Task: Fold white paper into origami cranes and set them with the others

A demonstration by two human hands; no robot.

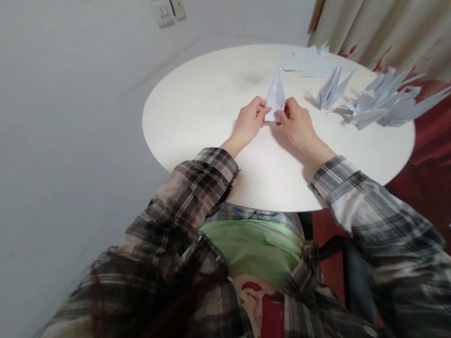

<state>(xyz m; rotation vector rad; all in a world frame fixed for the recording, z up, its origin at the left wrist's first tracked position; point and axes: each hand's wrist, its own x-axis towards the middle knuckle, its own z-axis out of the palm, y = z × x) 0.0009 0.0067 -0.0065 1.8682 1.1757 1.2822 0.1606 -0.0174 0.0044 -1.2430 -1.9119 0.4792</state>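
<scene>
The left hand (pixel 249 120) and right hand (pixel 299 126) both have their grip pinched on a seemingly part-folded paper (pixel 275 94) over the surface (pixel 201 96); rightward, folded pieces (pixel 368 112) look finished, sheets (pixel 308 63) behind unworked.

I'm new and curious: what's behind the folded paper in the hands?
Behind the folded paper, the white tabletop shows, with a paper pile farther back, rightward. The patch it covers cannot be seen.
</scene>
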